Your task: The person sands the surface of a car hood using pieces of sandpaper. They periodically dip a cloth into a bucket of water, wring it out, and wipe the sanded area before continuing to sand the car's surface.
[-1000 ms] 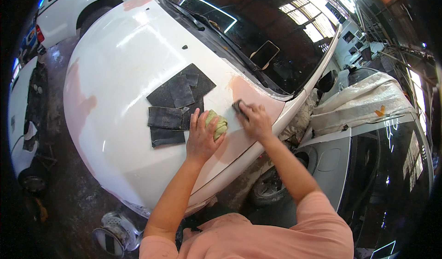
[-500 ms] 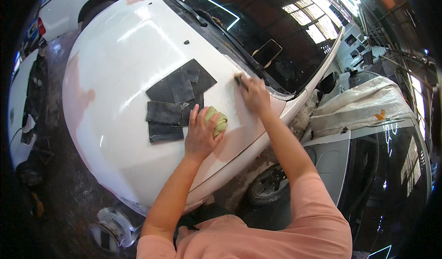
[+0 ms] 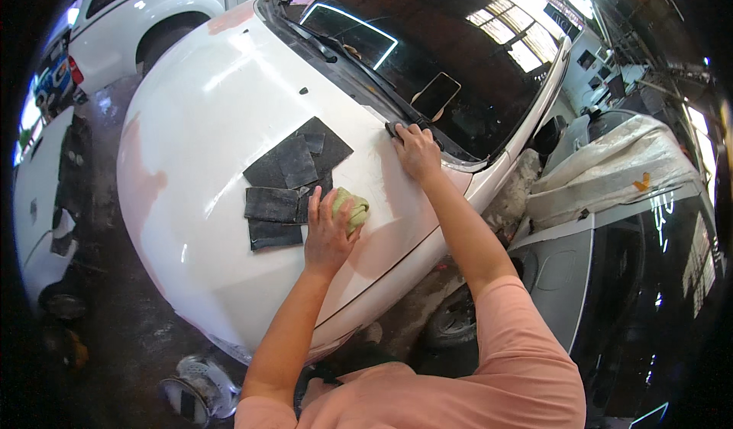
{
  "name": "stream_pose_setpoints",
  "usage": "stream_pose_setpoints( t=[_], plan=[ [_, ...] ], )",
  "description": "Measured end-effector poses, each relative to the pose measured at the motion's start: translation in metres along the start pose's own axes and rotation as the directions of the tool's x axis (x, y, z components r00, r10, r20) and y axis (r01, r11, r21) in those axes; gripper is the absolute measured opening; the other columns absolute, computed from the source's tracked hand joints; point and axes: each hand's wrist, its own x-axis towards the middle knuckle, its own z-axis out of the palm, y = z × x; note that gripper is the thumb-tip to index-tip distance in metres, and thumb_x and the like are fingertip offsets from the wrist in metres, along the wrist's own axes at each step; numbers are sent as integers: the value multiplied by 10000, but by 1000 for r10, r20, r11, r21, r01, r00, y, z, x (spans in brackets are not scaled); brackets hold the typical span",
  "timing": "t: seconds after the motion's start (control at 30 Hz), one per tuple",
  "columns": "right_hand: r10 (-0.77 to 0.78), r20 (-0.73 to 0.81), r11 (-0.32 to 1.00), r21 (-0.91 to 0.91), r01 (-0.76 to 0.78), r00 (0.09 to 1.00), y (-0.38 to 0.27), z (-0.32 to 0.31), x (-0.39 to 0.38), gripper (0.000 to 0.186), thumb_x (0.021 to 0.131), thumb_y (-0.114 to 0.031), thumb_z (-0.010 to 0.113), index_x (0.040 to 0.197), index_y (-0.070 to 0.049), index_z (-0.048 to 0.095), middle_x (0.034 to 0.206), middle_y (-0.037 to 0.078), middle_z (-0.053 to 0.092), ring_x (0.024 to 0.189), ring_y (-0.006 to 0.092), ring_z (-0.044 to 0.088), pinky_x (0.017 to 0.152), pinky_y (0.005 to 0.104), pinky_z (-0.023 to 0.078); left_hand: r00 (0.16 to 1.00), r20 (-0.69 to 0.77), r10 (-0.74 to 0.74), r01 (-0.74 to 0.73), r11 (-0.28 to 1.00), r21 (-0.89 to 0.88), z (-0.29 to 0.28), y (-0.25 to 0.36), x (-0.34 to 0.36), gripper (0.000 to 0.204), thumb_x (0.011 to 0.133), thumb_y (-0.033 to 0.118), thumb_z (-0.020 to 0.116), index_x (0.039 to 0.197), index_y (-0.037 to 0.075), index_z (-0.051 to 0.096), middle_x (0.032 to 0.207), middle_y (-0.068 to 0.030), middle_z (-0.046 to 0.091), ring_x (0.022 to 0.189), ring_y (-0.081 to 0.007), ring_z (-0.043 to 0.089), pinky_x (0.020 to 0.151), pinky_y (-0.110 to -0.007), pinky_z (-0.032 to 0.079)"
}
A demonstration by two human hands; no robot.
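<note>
A white car bonnet (image 3: 206, 116) fills the middle of the head view. My left hand (image 3: 327, 234) presses a yellow-green cloth (image 3: 353, 206) flat on the bonnet, beside several dark sandpaper sheets (image 3: 286, 181). My right hand (image 3: 417, 151) is stretched out to the bonnet's far edge by the windscreen and grips a small dark sanding pad (image 3: 396, 128) against the paint. Only a corner of the pad shows past my fingers.
A dark windscreen (image 3: 427, 40) with a wiper (image 3: 321, 41) lies beyond the bonnet. Another white car (image 3: 153, 9) stands at top left. A black car (image 3: 641, 276) with a pale cover (image 3: 611, 169) is on the right. Pinkish primer patches (image 3: 137, 177) mark the bonnet's left.
My right hand has slid the sanding pad away from me, from near the cloth up to the bonnet edge at the windscreen. My left hand has stayed on the cloth.
</note>
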Motion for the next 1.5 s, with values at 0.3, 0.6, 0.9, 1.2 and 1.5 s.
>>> stream_pose_setpoints(
  t=[0.3,0.6,0.9,1.2,1.5],
  plan=[
    [119,76,992,40,-123,990,-46,-14,-82,466,926,-327,711,1345,-131,661,1201,111,638,1071,347,620,832,472,549,990,-134,-34,73,952,298,8,10,8,656,907,307,805,1467,138,510,1565,-181,398,1504,-465,281,1237,-578,284],
    [66,159,967,235,-103,985,-27,-24,-72,590,853,-284,761,1345,7,614,1227,146,612,1110,343,620,862,458,546,753,219,-621,652,749,-117,54,80,99,589,1018,337,629,1472,-13,498,1233,-277,684,1151,-442,660,1008,-470,511],
    [-102,270,749,654,-104,957,-16,-43,-92,910,823,-322,791,1539,61,380,1378,255,555,1272,462,547,1051,524,483,717,130,-685,696,693,-186,106,12,109,639,940,212,737,1494,25,481,1039,-168,736,874,-198,694,687,-362,560],
    [-16,-352,697,667,263,936,125,-7,-60,524,809,-58,706,1319,27,624,1326,261,640,1248,424,613,1094,473,474,950,-29,-310,312,944,109,131,60,111,355,948,82,622,1301,62,650,1211,-216,659,1139,-386,602,1033,-488,470],
    [-54,-355,977,175,123,933,352,-49,22,463,976,-186,715,1385,10,618,1473,225,559,1350,391,553,1147,471,461,938,-118,-327,346,908,235,136,92,114,352,955,346,739,1225,122,709,1067,-190,630,1029,-404,584,924,-503,495]
  ],
)
